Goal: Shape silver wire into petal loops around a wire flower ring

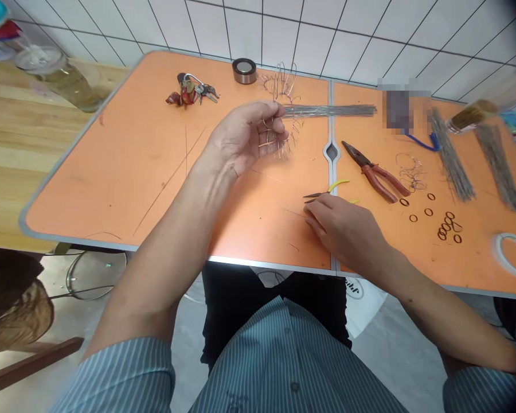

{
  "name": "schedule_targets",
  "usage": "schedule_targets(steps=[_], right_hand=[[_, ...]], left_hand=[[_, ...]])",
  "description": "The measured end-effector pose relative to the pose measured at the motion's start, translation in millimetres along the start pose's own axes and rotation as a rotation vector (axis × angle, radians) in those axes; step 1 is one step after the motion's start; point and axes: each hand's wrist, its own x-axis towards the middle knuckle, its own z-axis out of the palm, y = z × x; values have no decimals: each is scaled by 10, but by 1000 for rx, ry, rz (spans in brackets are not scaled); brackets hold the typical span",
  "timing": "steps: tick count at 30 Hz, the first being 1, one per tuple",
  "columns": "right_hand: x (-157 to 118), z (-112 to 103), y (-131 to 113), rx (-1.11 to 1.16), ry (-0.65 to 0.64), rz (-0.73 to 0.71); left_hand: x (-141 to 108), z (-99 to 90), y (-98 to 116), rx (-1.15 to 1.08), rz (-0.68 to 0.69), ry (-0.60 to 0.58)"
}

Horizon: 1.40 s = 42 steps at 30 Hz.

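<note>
My left hand (247, 137) grips a loose cage of bent thin wire (281, 86) above the orange folding table (112, 189), with its lower loops partly hidden by my fingers. A bundle of straight steel wires (331, 110) lies just behind that hand. My right hand (341, 226) rests on the tabletop, touching or just behind small yellow-handled pliers (316, 196). Their grip is hidden by my fingers, so I cannot tell whether this hand holds them. Red-handled pliers (372, 172) lie to the right of it, near small dark wire rings (447, 226).
A key bunch (191, 89) and a dark tape roll (244, 70) sit at the far edge. Tangled wire (410, 172), two long wire bundles (451, 155), a pale tape roll (511, 252) and a blurred-out object (395, 109) lie at the right. A glass jar (60, 80) stands beyond the left corner.
</note>
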Motion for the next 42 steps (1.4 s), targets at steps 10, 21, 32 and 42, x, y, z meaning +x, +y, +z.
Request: schedule_targets(steps=[10, 21, 32, 42], right_hand=[[-44, 1, -72, -27, 3, 58], [172, -95, -73, -267, -255, -9], [92, -12, 57, 179, -146, 92], [171, -144, 334, 690, 166, 252]], left_hand=[[36, -66, 21, -53, 21, 73], [122, -111, -32, -29, 5, 33], [109, -54, -90, -53, -23, -8], [102, -55, -90, -135, -114, -126]])
